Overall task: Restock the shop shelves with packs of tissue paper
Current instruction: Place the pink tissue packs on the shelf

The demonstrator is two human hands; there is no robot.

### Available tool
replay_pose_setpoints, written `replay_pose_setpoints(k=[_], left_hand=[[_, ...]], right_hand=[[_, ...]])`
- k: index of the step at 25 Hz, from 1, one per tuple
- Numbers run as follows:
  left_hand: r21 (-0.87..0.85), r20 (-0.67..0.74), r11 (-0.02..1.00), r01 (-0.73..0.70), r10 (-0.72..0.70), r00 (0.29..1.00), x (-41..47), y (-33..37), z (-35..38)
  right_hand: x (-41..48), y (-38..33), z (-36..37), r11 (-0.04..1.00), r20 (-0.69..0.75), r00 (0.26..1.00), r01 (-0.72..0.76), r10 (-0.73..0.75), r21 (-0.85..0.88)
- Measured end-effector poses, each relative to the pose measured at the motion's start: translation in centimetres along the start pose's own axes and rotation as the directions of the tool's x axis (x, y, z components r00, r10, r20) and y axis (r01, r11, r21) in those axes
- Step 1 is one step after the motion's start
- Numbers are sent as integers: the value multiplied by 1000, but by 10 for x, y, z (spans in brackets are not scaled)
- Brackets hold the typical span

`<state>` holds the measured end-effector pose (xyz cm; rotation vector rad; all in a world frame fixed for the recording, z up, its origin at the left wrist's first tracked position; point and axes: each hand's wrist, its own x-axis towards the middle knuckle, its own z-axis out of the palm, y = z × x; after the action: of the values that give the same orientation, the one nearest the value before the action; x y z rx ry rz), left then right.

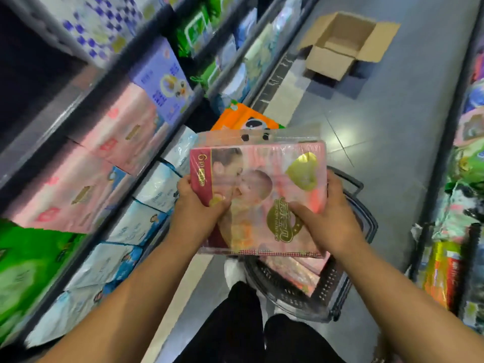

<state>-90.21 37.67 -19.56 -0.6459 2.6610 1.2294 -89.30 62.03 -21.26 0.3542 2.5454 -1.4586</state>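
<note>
- Head view, far left: the shop shelves (65, 87) carry a green pack (31, 263) at the bottom corner and pink packs (123, 132) on the tier above; blue-and-white packs (136, 224) line the lower tier beside the aisle
- The left hand (199, 208) grips the left edge of the pink tissue pack (262, 192); its thumb lies on the printed front, and its fingers are hidden behind
- The pink tissue pack is held in the air over the aisle, just right of the shelves and above the black basket (327, 292); an orange pack (246, 121) shows behind its top edge
- The right hand (327, 221) clasps the pack's right edge, thumb pressed on the front
- More pink packs lie in the basket
- An open cardboard box (348, 45) sits on the floor farther up the aisle
</note>
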Motion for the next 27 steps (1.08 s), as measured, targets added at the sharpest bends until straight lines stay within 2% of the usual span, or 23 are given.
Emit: replay_pose_setpoints(k=[4,8,13,21,27], left_hand=[[-102,-208,993,-51,29,978,-22,16,-81],[-90,-352,993,-80,44,935,-45,26,-161],[-57,-502,988,-143,95,860,-75,23,-261],[-28,-667,981,-190,123,735,-96,1,-413],[88,-702,978,-187,194,685,-99,-13,-510]], right_hand=[[-3,-88,-2,978,69,975,211,-211,7],[-8,-166,13,937,117,930,345,-348,47],[-28,-264,55,838,173,822,518,-543,169],[-58,-417,114,706,172,689,656,-704,267],[-89,-503,152,658,137,645,723,-752,209]])
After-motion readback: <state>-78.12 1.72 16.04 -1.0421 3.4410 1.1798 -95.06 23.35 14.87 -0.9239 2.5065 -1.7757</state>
